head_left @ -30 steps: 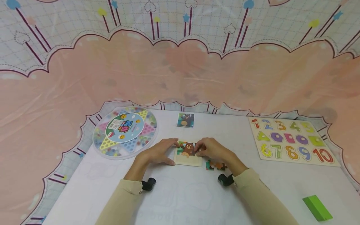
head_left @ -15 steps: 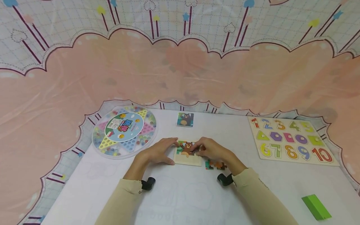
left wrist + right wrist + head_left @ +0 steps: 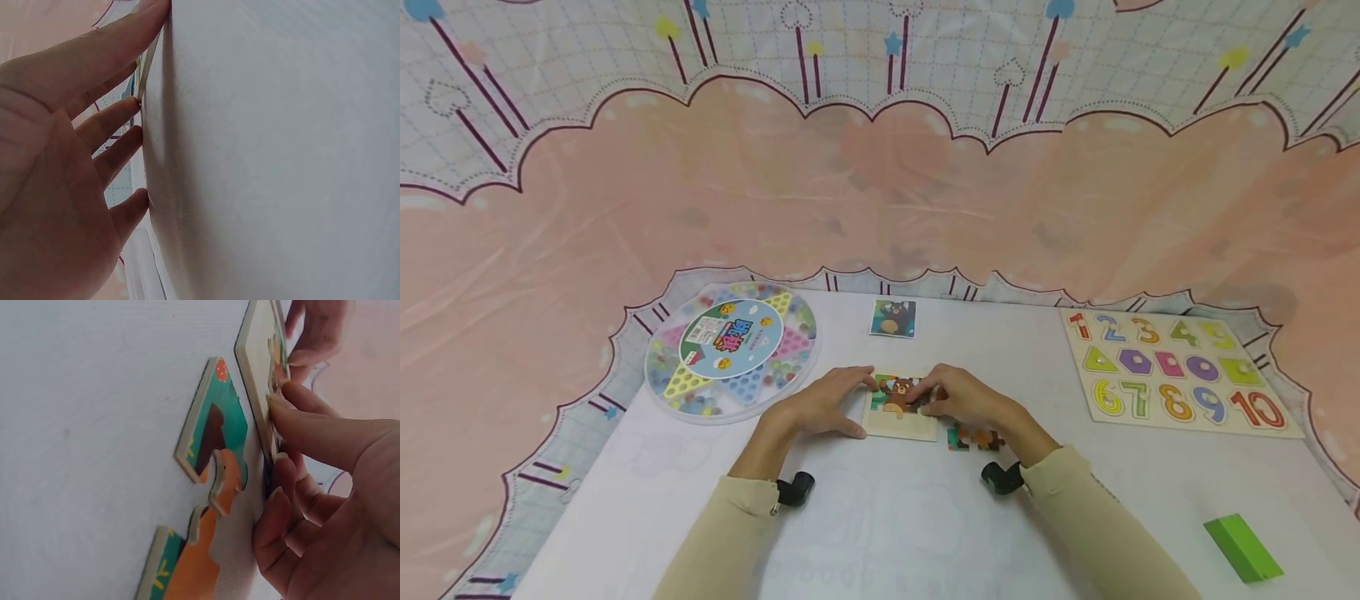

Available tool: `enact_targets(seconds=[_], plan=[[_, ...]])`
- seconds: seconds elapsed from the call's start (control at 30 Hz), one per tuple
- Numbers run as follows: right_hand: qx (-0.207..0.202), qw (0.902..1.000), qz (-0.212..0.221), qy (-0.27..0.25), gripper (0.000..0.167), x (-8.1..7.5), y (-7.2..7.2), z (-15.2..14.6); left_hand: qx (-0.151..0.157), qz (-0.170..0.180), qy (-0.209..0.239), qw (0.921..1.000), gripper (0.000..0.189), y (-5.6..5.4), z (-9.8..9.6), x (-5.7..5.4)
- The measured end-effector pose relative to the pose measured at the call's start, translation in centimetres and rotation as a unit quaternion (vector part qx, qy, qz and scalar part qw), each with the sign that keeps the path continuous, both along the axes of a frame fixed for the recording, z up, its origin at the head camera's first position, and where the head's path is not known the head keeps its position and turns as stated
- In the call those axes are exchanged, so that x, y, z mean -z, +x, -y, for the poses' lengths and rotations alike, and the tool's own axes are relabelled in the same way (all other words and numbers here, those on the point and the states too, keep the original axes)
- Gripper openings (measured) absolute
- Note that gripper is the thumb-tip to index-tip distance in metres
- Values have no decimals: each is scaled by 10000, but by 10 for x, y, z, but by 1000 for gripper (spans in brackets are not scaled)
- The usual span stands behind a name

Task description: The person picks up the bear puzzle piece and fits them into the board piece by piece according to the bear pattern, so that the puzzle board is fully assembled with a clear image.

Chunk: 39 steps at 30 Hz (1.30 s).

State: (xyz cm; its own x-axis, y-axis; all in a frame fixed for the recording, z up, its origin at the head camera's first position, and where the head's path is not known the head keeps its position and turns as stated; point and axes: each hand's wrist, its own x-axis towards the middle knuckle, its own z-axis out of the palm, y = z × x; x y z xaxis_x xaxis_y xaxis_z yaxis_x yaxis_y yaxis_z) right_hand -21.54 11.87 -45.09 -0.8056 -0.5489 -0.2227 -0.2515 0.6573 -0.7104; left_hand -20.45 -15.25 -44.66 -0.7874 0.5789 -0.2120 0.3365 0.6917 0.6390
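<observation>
A small wooden jigsaw board (image 3: 901,428) lies flat on the white table, with a brown bear picture (image 3: 895,395) across its upper part and bare wood below. My left hand (image 3: 823,406) rests along the board's left edge, fingers spread, with the thumb near the lower corner. My right hand (image 3: 970,396) is over the board's right side. Its thumb and forefinger pinch a puzzle piece at the bear's right, mostly hidden by the fingers. In the right wrist view, a green and brown loose piece (image 3: 228,425) and an orange one (image 3: 194,569) lie below that hand.
Behind the board lies a bear picture card (image 3: 893,318). A round Chinese checkers box (image 3: 733,354) sits at the left. At the right are a number puzzle board (image 3: 1180,375) and a green block (image 3: 1243,547). A patterned curtain (image 3: 880,200) hangs behind the table.
My right thumb and forefinger have shifted slightly left over the board with the puzzle piece. My left hand has stayed at the board's left edge.
</observation>
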Motion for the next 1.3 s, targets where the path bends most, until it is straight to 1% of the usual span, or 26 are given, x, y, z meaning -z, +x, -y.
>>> enact_targets(seconds=[0.27, 0.47, 0.6, 0.8, 0.9, 0.97, 1.17, 1.3], plan=[[145, 9999, 59, 11, 25, 1, 1, 1, -41, 29, 20, 10000, 62, 0, 0, 0], [50, 9999, -55, 91, 24, 0, 0, 3, -54, 62, 3, 10000, 62, -1, 1, -1], [10, 9999, -38, 140, 24, 0, -1, 4, -50, 60, 6, 10000, 62, -1, 1, -1], [35, 9999, 131, -60, 25, -1, 1, -4, -49, 102, 95, 9999, 62, 1, 1, 1], [133, 9997, 62, -195, 28, -2, 4, -13, -68, 143, 99, 9998, 62, 1, 0, 1], [205, 9995, -106, -204, 32, -4, 8, -20, -60, 149, 85, 9998, 62, 1, -1, 2], [346, 9979, -543, -32, 48, -12, 18, -38, -49, 203, 101, 9997, 63, 0, 1, 3], [398, 9973, -614, -40, 53, -14, 21, -47, -33, 164, 94, 9998, 62, -1, 3, 3]])
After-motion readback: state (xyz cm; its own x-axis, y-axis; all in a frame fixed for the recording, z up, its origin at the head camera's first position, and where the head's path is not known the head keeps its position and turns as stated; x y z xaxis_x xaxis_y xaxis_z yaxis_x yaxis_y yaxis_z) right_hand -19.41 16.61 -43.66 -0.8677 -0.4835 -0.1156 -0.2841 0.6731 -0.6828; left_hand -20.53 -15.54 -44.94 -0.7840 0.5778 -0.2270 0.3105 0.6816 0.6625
